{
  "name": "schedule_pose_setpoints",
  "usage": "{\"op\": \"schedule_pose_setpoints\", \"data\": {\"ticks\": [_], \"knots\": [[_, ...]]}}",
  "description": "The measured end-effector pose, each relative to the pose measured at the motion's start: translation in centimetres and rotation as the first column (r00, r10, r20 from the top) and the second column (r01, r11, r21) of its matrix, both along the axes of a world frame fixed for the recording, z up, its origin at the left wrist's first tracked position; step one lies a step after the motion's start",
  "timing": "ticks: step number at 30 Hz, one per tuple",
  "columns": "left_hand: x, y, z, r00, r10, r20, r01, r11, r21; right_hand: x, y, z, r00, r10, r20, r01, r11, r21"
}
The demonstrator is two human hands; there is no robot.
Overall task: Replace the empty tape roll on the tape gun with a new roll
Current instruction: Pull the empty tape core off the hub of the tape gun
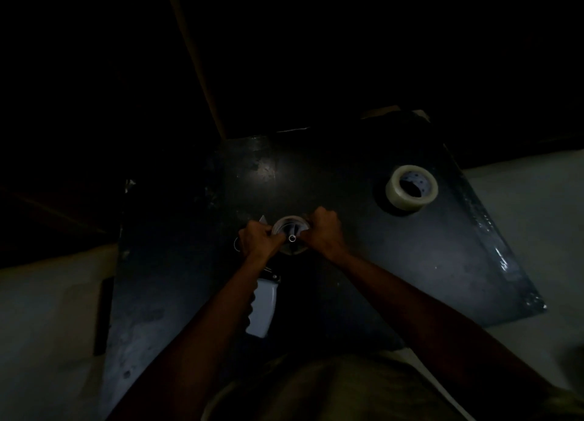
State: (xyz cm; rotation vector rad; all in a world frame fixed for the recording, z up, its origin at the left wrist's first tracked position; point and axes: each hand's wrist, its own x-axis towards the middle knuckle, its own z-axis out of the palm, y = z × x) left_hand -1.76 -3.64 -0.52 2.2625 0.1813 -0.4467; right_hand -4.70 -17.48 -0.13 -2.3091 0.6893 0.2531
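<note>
The scene is very dim. A tape gun lies flat on a dark board, its white handle (pixel 263 307) pointing toward me. On its hub sits the empty roll (pixel 290 226), a thin pale ring. My left hand (pixel 257 240) grips the ring's left side and my right hand (pixel 322 231) grips its right side, fingers curled on the rim. A full roll of clear tape (pixel 410 188) stands apart at the board's far right, well beyond my right hand.
The dark board (pixel 363 262) rests on a pale surface (pixel 47 326) that shows at left and right. A thin dark strip (pixel 102 316) lies along the board's left edge. Beyond the board everything is black apart from a tan slanted edge (pixel 196 60).
</note>
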Motion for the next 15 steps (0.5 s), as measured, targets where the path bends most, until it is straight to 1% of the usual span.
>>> {"op": "schedule_pose_setpoints", "data": {"ticks": [2,4,7,9,10,12,13,15], "knots": [[-0.4,0.6,-0.1,0.997,-0.069,-0.03,0.068,0.997,-0.04,-0.3,-0.8,-0.1,0.998,0.063,-0.025,-0.063,0.998,0.025],[-1.0,1.2,0.1,0.996,-0.09,-0.006,0.089,0.99,-0.107,-0.7,-1.1,0.2,0.993,0.117,-0.001,-0.117,0.991,0.07],[-2.1,2.2,0.4,0.972,-0.168,0.165,0.18,0.982,-0.058,-1.2,-1.0,0.6,0.982,0.173,0.077,-0.185,0.965,0.189],[-2.9,2.9,0.0,0.937,-0.236,0.258,0.261,0.963,-0.068,-1.8,-0.9,0.1,0.98,0.176,0.09,-0.195,0.935,0.296],[-3.3,3.1,-0.2,0.912,-0.261,0.316,0.292,0.955,-0.053,-2.1,-0.7,-0.2,0.978,0.186,0.092,-0.206,0.926,0.318],[-3.7,3.6,-1.3,0.864,-0.308,0.398,0.338,0.941,-0.006,-2.6,-0.2,-1.0,0.969,0.213,0.123,-0.24,0.927,0.289],[-3.8,3.5,-1.7,0.85,-0.33,0.41,0.365,0.931,-0.007,-2.7,0.0,-1.2,0.964,0.217,0.154,-0.251,0.932,0.262],[-4.0,3.5,-2.5,0.863,-0.349,0.365,0.393,0.918,-0.053,-3.0,0.5,-1.1,0.952,0.213,0.219,-0.26,0.942,0.214]]}}
